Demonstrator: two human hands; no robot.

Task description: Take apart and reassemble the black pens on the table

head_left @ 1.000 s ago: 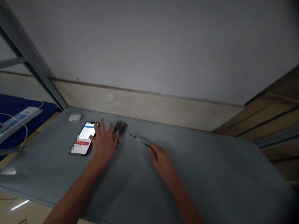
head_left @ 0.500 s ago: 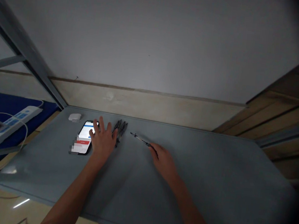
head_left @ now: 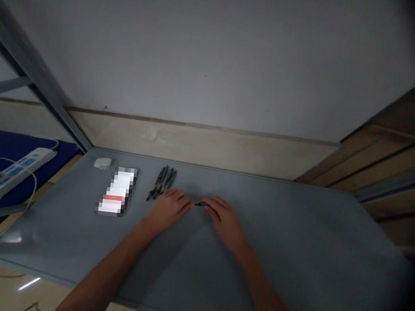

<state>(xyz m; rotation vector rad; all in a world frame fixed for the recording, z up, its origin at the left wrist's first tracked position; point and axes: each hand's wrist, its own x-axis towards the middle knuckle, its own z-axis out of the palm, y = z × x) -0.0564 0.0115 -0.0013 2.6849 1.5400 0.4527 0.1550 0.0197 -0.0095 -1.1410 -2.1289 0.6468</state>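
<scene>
A slim dark pen (head_left: 199,204) is stretched between my two hands over the grey table. My left hand (head_left: 169,209) pinches its left end, and my right hand (head_left: 225,220) grips the other end; only a short middle part shows between the fingertips. Just beyond my left hand, several dark pens (head_left: 159,182) lie side by side, slanting away from me. Left of them rests a phone (head_left: 118,190) with a lit screen, its picture blurred into blocks.
A small white case (head_left: 103,163) sits at the table's back left corner. On a blue surface beyond the left edge lies a white power strip (head_left: 12,174) with a plugged-in charger and cable. A wall runs behind the grey table (head_left: 292,263).
My left hand has come away from beside the phone and the pens, moving right, and has closed on the free end of the pen. My right hand keeps its grip, nearly in place.
</scene>
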